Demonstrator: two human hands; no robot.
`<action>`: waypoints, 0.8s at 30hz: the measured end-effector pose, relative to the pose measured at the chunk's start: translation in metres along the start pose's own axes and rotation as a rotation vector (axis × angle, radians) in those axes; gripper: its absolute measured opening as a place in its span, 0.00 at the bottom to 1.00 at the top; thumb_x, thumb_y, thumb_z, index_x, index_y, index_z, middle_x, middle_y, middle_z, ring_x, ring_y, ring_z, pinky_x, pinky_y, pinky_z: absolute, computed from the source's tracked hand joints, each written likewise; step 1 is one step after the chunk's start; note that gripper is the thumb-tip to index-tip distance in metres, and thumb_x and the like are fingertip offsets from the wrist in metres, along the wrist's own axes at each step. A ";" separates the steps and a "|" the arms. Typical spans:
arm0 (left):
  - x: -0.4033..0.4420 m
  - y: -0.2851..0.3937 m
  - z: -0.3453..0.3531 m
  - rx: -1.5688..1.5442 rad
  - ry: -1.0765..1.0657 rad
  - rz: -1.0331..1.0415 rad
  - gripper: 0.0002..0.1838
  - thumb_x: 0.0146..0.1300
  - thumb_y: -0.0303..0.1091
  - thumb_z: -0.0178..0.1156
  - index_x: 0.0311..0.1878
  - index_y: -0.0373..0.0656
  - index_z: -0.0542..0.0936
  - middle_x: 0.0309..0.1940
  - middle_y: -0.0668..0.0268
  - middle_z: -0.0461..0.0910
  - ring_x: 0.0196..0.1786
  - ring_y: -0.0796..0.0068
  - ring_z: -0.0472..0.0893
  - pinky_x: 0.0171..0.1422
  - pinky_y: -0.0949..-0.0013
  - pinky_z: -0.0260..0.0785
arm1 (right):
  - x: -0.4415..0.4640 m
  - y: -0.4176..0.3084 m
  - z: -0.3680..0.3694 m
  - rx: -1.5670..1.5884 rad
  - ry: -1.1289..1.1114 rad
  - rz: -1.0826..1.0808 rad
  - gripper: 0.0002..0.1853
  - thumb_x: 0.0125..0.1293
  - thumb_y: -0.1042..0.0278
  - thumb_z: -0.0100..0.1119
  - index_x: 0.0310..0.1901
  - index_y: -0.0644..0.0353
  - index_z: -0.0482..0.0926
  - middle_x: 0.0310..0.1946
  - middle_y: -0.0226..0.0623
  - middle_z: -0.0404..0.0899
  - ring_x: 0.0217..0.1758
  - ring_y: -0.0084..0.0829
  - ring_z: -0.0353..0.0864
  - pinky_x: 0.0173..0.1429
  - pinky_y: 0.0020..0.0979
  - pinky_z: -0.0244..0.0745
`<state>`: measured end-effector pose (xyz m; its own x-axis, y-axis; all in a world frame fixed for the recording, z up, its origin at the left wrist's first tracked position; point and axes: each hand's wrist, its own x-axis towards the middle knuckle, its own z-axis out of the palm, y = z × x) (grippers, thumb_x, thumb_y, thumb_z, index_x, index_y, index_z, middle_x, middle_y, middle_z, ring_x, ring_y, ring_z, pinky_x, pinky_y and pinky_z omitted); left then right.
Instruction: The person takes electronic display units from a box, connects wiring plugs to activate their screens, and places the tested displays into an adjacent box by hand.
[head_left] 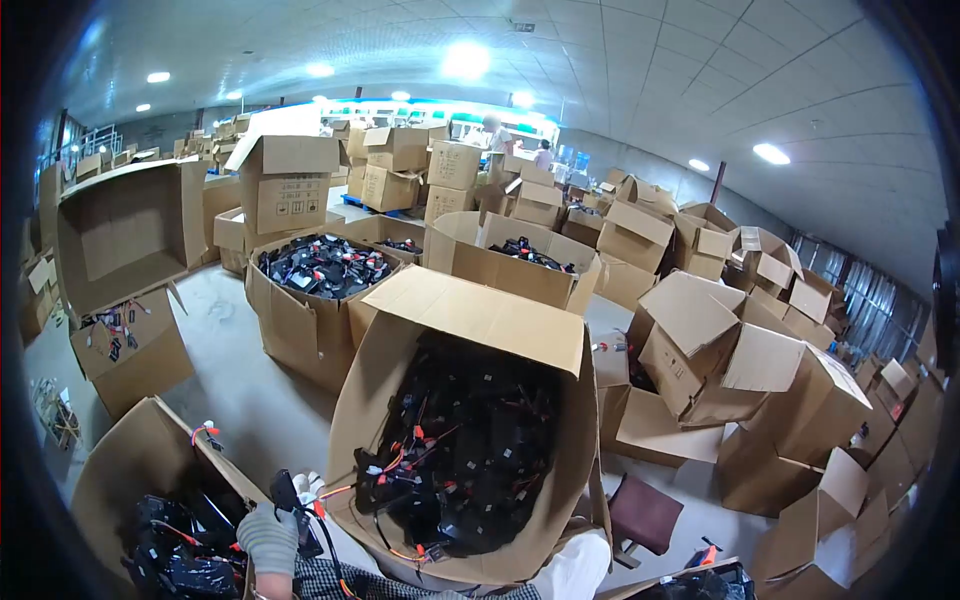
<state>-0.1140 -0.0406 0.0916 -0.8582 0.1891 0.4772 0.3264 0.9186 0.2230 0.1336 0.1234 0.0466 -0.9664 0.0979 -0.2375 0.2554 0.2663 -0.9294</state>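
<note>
My left hand, in a pale striped glove, is closed at the lower left beside a black pack with red, orange and black wires. White gloved fingertips of my right hand show just behind this pack; the rest of that hand is hidden. Below and left of my hands, an open carton holds black packs with wires. In front, a large tilted carton holds a dark heap of black packs, with loose wires and red connectors across its left side.
Beyond stand open cartons of similar packs. More cartons are stacked on the right, and an empty one gapes at the left. A maroon seat is at the lower right. Two people are far back.
</note>
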 end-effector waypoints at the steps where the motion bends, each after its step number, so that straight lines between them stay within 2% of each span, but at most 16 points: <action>1: 0.003 0.003 0.000 -0.025 -0.064 -0.005 0.09 0.46 0.38 0.58 0.23 0.42 0.76 0.18 0.54 0.77 0.24 0.51 0.79 0.32 0.52 0.70 | 0.000 0.001 0.000 0.003 -0.008 0.000 0.11 0.67 0.60 0.55 0.42 0.57 0.80 0.33 0.25 0.79 0.38 0.20 0.75 0.48 0.25 0.71; 2: 0.008 0.004 -0.002 -0.047 -0.126 -0.010 0.08 0.46 0.37 0.58 0.24 0.42 0.77 0.19 0.53 0.77 0.26 0.51 0.79 0.33 0.52 0.70 | 0.001 0.001 0.002 0.008 -0.018 -0.001 0.11 0.67 0.60 0.55 0.42 0.57 0.80 0.33 0.25 0.79 0.38 0.20 0.75 0.49 0.25 0.71; 3: 0.015 0.012 -0.012 -0.134 -0.275 0.072 0.12 0.47 0.35 0.59 0.36 0.42 0.78 0.35 0.52 0.80 0.40 0.52 0.80 0.44 0.53 0.70 | 0.001 0.002 0.004 0.009 -0.025 -0.002 0.11 0.67 0.60 0.55 0.42 0.57 0.80 0.33 0.25 0.79 0.38 0.20 0.75 0.49 0.25 0.71; 4: 0.010 0.015 -0.007 -0.186 -0.283 0.140 0.23 0.47 0.37 0.61 0.51 0.46 0.76 0.53 0.52 0.73 0.58 0.50 0.71 0.61 0.51 0.62 | 0.001 0.003 0.005 0.010 -0.035 -0.003 0.11 0.67 0.60 0.55 0.42 0.57 0.80 0.33 0.25 0.79 0.39 0.20 0.75 0.49 0.25 0.71; 6: -0.002 0.016 0.019 -0.126 -0.355 0.233 0.28 0.47 0.39 0.62 0.56 0.50 0.74 0.62 0.55 0.65 0.64 0.47 0.64 0.71 0.52 0.50 | 0.001 0.004 0.007 0.017 -0.054 -0.008 0.11 0.67 0.60 0.55 0.42 0.57 0.80 0.33 0.25 0.79 0.39 0.20 0.75 0.49 0.26 0.71; 7: -0.001 0.016 0.022 -0.125 -0.359 0.233 0.28 0.47 0.39 0.62 0.56 0.50 0.74 0.62 0.55 0.65 0.64 0.47 0.64 0.71 0.52 0.50 | 0.001 0.005 0.007 0.018 -0.063 -0.013 0.11 0.67 0.60 0.55 0.42 0.57 0.80 0.34 0.26 0.79 0.39 0.20 0.75 0.49 0.26 0.71; 9: -0.002 0.015 0.027 -0.263 -0.373 0.216 0.34 0.46 0.40 0.63 0.61 0.52 0.70 0.63 0.54 0.64 0.66 0.49 0.62 0.75 0.52 0.41 | 0.002 0.006 0.007 0.021 -0.084 -0.026 0.11 0.67 0.60 0.55 0.42 0.57 0.80 0.34 0.26 0.80 0.39 0.21 0.75 0.49 0.26 0.71; 10: 0.004 -0.003 0.049 -0.375 -0.365 0.298 0.39 0.47 0.42 0.64 0.65 0.46 0.65 0.62 0.51 0.64 0.66 0.52 0.62 0.73 0.53 0.47 | 0.000 0.007 0.008 0.025 -0.097 -0.030 0.11 0.67 0.60 0.55 0.42 0.57 0.80 0.34 0.26 0.80 0.39 0.21 0.75 0.49 0.26 0.71; 11: 0.011 -0.022 0.088 -0.592 -0.326 0.136 0.41 0.47 0.42 0.65 0.66 0.44 0.63 0.63 0.49 0.62 0.67 0.48 0.61 0.72 0.54 0.50 | -0.002 0.010 0.011 0.031 -0.112 -0.033 0.11 0.67 0.60 0.55 0.42 0.57 0.80 0.34 0.26 0.80 0.39 0.21 0.75 0.50 0.26 0.71; 12: 0.008 -0.028 0.091 -0.792 -0.285 -0.042 0.43 0.47 0.42 0.66 0.67 0.41 0.60 0.64 0.47 0.61 0.67 0.45 0.60 0.71 0.55 0.53 | -0.006 0.012 0.013 0.041 -0.135 -0.036 0.11 0.67 0.60 0.55 0.42 0.57 0.80 0.34 0.26 0.80 0.39 0.21 0.76 0.50 0.26 0.71; 13: 0.001 -0.039 0.090 -0.874 -0.398 -0.122 0.44 0.48 0.42 0.67 0.67 0.38 0.59 0.64 0.46 0.61 0.66 0.48 0.62 0.69 0.58 0.56 | -0.009 0.014 0.016 0.054 -0.154 -0.036 0.11 0.67 0.60 0.55 0.42 0.57 0.80 0.34 0.27 0.80 0.39 0.21 0.76 0.50 0.26 0.71; 14: 0.010 -0.027 0.058 -0.949 -0.504 -0.211 0.45 0.48 0.42 0.67 0.67 0.34 0.58 0.63 0.44 0.61 0.64 0.50 0.65 0.67 0.61 0.59 | -0.012 0.015 0.020 0.069 -0.175 -0.036 0.11 0.67 0.60 0.55 0.42 0.57 0.80 0.35 0.27 0.80 0.40 0.21 0.76 0.50 0.26 0.71; 16: 0.017 -0.015 0.032 -0.610 -0.527 -0.156 0.49 0.46 0.45 0.69 0.68 0.35 0.57 0.63 0.45 0.63 0.62 0.52 0.68 0.66 0.61 0.62 | -0.018 0.017 0.025 0.091 -0.197 -0.042 0.11 0.67 0.60 0.55 0.42 0.57 0.80 0.35 0.27 0.80 0.40 0.22 0.76 0.50 0.26 0.71; 18: 0.018 -0.013 0.032 -0.473 -0.519 -0.120 0.47 0.46 0.50 0.68 0.66 0.35 0.61 0.60 0.45 0.67 0.62 0.53 0.70 0.67 0.62 0.60 | -0.020 0.017 0.023 0.104 -0.194 -0.056 0.11 0.67 0.60 0.55 0.42 0.57 0.80 0.35 0.27 0.80 0.40 0.22 0.76 0.50 0.26 0.71; 21: 0.017 -0.023 0.055 -0.471 -0.559 -0.083 0.45 0.48 0.53 0.66 0.66 0.38 0.63 0.63 0.43 0.63 0.64 0.51 0.67 0.68 0.61 0.59 | -0.022 0.008 0.018 0.112 -0.142 -0.082 0.13 0.67 0.57 0.54 0.41 0.58 0.81 0.33 0.29 0.80 0.37 0.21 0.77 0.46 0.25 0.71; 24: 0.013 -0.017 0.053 -0.592 -0.542 -0.138 0.43 0.49 0.54 0.65 0.66 0.43 0.65 0.66 0.42 0.57 0.67 0.48 0.62 0.70 0.61 0.57 | -0.024 0.015 0.019 0.170 -0.113 -0.079 0.14 0.67 0.55 0.54 0.39 0.58 0.81 0.31 0.30 0.80 0.36 0.21 0.78 0.43 0.25 0.72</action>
<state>-0.1519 -0.0352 0.0488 -0.9290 0.3689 -0.0311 0.2289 0.6386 0.7347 0.1601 0.1068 0.0335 -0.9827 -0.0280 -0.1831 0.1794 0.1024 -0.9784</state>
